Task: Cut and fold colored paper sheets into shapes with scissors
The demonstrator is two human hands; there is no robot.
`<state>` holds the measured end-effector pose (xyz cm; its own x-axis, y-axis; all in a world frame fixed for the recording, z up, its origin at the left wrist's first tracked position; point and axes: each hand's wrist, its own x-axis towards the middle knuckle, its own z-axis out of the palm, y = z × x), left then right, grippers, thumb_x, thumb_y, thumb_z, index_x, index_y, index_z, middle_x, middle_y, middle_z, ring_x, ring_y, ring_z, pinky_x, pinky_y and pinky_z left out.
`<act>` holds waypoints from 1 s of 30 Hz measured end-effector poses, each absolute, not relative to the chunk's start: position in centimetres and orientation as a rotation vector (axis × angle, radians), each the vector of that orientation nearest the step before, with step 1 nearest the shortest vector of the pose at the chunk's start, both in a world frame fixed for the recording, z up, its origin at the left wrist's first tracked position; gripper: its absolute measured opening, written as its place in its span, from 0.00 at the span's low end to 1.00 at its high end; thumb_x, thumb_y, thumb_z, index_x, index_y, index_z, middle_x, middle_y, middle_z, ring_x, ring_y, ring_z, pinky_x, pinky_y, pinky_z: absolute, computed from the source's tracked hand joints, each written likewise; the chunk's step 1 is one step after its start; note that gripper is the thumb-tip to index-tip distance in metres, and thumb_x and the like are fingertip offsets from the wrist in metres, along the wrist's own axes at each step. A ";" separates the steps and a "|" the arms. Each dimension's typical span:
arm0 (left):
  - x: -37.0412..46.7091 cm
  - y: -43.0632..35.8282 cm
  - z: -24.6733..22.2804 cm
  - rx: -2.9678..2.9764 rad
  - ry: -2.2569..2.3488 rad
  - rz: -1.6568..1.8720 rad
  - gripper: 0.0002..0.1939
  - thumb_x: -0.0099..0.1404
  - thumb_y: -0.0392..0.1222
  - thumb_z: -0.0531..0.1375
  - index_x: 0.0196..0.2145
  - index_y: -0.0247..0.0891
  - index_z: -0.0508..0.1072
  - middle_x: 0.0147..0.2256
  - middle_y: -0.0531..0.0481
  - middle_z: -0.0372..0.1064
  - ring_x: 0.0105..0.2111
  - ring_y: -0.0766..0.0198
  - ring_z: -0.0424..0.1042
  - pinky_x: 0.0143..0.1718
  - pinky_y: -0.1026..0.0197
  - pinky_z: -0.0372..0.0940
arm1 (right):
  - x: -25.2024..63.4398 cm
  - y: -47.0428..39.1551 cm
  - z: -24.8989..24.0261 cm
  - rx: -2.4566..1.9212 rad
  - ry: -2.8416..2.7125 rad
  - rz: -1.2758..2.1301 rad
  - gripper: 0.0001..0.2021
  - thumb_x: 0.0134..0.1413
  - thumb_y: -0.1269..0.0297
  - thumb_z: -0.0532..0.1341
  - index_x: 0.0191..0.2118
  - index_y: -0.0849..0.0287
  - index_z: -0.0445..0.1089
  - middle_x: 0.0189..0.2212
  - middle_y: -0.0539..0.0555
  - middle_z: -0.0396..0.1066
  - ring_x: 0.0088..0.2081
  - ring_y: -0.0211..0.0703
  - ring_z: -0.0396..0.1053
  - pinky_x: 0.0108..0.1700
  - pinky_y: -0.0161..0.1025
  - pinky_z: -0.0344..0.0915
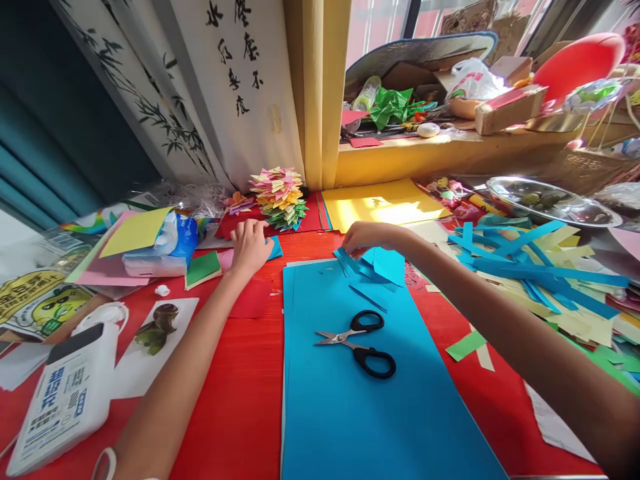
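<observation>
A stack of large blue paper sheets (360, 413) lies on the red table (235, 393). On it rest open scissors (350, 339) with black handles. At the stack's far end are small cut blue pieces (387, 267); my right hand (366, 240) has its fingers bent down, pinched at their left edge. My left hand (250, 247) is left of the stack, its fingers curled down over a small blue paper pile (275, 248); its fingertips are partly hidden. Close to that hand are a green paper pile (203, 270) and a red paper square (253, 299).
Blue and cream paper strips (545, 267) heap up at the right, near a metal bowl (553, 200). Yellow sheets (385, 203) and a folded-paper ornament (280, 197) stand at the back. A white device (65, 400) and a tissue pack (165, 247) are at left.
</observation>
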<state>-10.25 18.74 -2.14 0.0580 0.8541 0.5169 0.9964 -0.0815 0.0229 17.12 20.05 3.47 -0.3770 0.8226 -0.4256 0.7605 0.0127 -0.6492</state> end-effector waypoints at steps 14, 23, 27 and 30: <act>-7.9 18.3 -2.6 -2.127 -1.804 -0.465 0.15 0.60 0.39 0.51 0.44 0.38 0.68 0.46 0.41 0.63 0.47 0.47 0.59 0.44 0.47 0.56 | 15.1 19.9 1.9 -1.830 -2.478 0.976 0.12 0.49 0.61 0.63 0.23 0.63 0.68 0.19 0.53 0.69 0.25 0.41 0.71 0.30 0.33 0.65; -7.8 17.9 -3.2 -2.171 -1.752 -0.448 0.16 0.62 0.38 0.49 0.47 0.36 0.66 0.48 0.40 0.63 0.48 0.48 0.59 0.46 0.47 0.55 | 15.4 20.2 0.6 -1.634 -2.471 0.836 0.05 0.46 0.67 0.64 0.30 0.63 0.70 0.28 0.54 0.72 0.27 0.38 0.69 0.26 0.31 0.59; -7.7 17.5 -3.0 -2.174 -1.682 -0.510 0.17 0.64 0.38 0.48 0.49 0.36 0.64 0.48 0.41 0.63 0.48 0.49 0.59 0.46 0.49 0.54 | 16.1 19.6 3.2 -1.544 -2.398 0.923 0.04 0.51 0.68 0.62 0.33 0.63 0.69 0.27 0.52 0.70 0.25 0.34 0.66 0.26 0.30 0.60; -7.7 17.4 -2.9 -2.165 -1.685 -0.517 0.16 0.64 0.38 0.48 0.49 0.36 0.65 0.47 0.42 0.63 0.48 0.49 0.60 0.46 0.50 0.54 | 17.9 19.5 5.9 -1.511 -2.165 1.047 0.04 0.50 0.70 0.63 0.34 0.64 0.69 0.29 0.53 0.69 0.26 0.32 0.65 0.29 0.30 0.63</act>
<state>-7.71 17.39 -2.89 0.2267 0.8443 0.4855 0.9713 -0.2325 -0.0491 17.89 19.47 5.89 -0.4013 0.9024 -0.1568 0.6833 0.1810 -0.7074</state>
